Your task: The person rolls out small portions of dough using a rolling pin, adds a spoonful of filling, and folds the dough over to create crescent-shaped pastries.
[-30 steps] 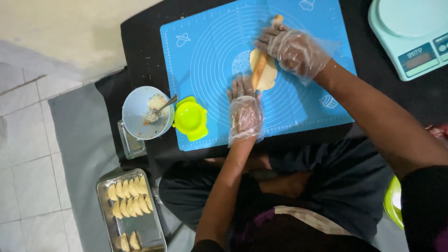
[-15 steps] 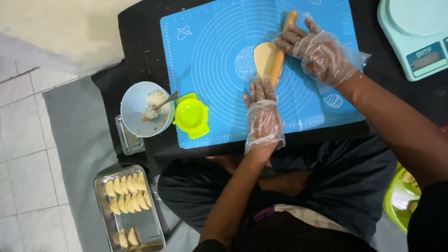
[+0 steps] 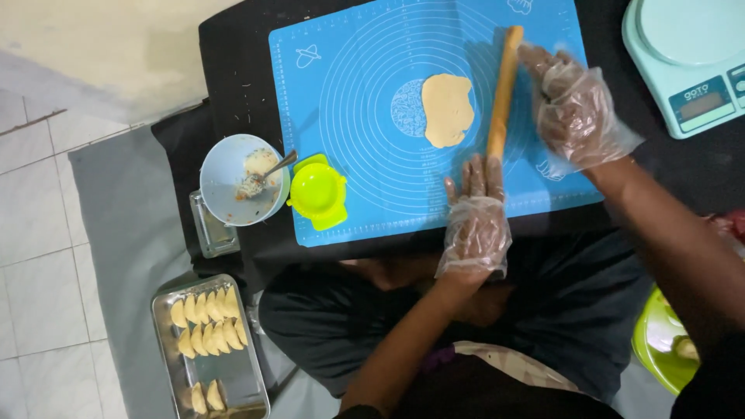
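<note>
Seen from above, a seated person's dark-clothed lap fills the lower middle of the view. Low on the left, a metal tray (image 3: 250, 380) on the tiled floor holds rows of folded, crescent-shaped pastries (image 3: 208, 322). Higher up, a low black table (image 3: 233, 62) carries a blue silicone baking mat (image 3: 357, 116) printed with circles.

The left hand (image 3: 475, 213), in a loose clear plastic glove, lies flat and open at the mat's near edge, fingers spread, its fingertips resting on the near end of a wooden rolling pin (image 3: 502, 89). The right hand (image 3: 572, 105), gloved the same way, is also open, its palm beside the pin's far half; whether it presses on the wood cannot be told. The hands are well apart, one at each end of the pin.

Just left of the pin lies a flattened, roughly round piece of pale dough (image 3: 448, 109), apart from the wood.

Left of the mat sit a yellow-green dumpling press (image 3: 317, 192) and a pale blue bowl (image 3: 221, 167) of filling with a spoon (image 3: 273, 168). A mint-coloured kitchen scale (image 3: 687, 54) occupies the far right corner.
</note>
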